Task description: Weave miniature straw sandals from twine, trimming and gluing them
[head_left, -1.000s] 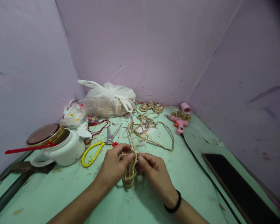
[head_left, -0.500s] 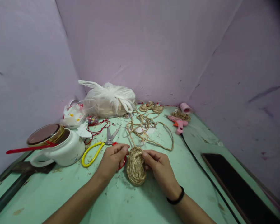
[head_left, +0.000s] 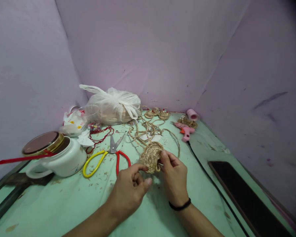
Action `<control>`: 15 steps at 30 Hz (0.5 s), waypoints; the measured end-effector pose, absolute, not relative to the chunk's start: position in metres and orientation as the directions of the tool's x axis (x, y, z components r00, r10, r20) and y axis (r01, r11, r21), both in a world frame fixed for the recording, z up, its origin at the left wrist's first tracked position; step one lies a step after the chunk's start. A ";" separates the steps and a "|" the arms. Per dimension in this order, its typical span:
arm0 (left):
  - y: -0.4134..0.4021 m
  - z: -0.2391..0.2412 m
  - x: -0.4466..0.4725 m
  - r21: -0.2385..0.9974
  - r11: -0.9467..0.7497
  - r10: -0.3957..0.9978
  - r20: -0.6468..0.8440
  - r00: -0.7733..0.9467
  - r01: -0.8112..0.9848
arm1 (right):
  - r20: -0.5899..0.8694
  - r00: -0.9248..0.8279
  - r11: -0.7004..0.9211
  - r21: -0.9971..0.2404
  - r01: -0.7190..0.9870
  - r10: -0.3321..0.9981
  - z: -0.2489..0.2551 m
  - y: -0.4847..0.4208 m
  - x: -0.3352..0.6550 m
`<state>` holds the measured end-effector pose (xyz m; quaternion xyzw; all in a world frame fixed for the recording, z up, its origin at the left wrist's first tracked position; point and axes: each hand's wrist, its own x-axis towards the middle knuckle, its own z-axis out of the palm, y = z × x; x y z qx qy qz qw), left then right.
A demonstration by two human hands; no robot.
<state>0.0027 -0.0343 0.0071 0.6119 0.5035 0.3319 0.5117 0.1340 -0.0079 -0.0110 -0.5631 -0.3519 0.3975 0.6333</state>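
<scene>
A small oval piece of coiled, braided straw cord (head_left: pixel 150 157) is held up in front of me, tilted. My right hand (head_left: pixel 174 177), with a black band at the wrist, pinches its right edge between thumb and fingers. At its lower left is my left hand (head_left: pixel 132 189), thumb and index finger apart; the index fingertip is at the piece's lower edge, and I cannot tell if it touches. Behind the piece a loose length of the same straw cord (head_left: pixel 171 132) lies in loops. Scissors (head_left: pixel 112 149) with one yellow and one red handle lie spread left of the piece.
On the left stand a white enamel mug (head_left: pixel 71 159) with a red stick across it and a hammer (head_left: pixel 19 186). At the back are a tied plastic bag (head_left: pixel 113 105) and small straw pieces (head_left: pixel 164 114). Rightward lie a pink glue gun (head_left: pixel 186 130), its cable, and a phone (head_left: pixel 244 194).
The straw piece has turned and tipped away from me, rising slightly. My left hand has moved right and nearer to me, away from the scissors, its fingers parting. The right hand keeps its pinch.
</scene>
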 end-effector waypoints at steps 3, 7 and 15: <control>-0.043 0.000 0.010 0.937 -0.046 0.926 -0.090 0.367 0.346 | -0.027 0.491 0.085 -0.975 -0.205 0.871 -0.004 -0.011 0.130; -0.042 -0.009 0.012 0.857 -0.082 0.973 -0.042 0.229 0.508 | -0.024 0.466 0.143 -0.937 -0.320 0.885 0.006 -0.017 0.125; -0.024 -0.012 0.019 0.906 -0.232 0.911 0.075 0.405 0.354 | -0.090 0.419 0.162 -0.833 -0.529 0.903 0.005 -0.023 0.115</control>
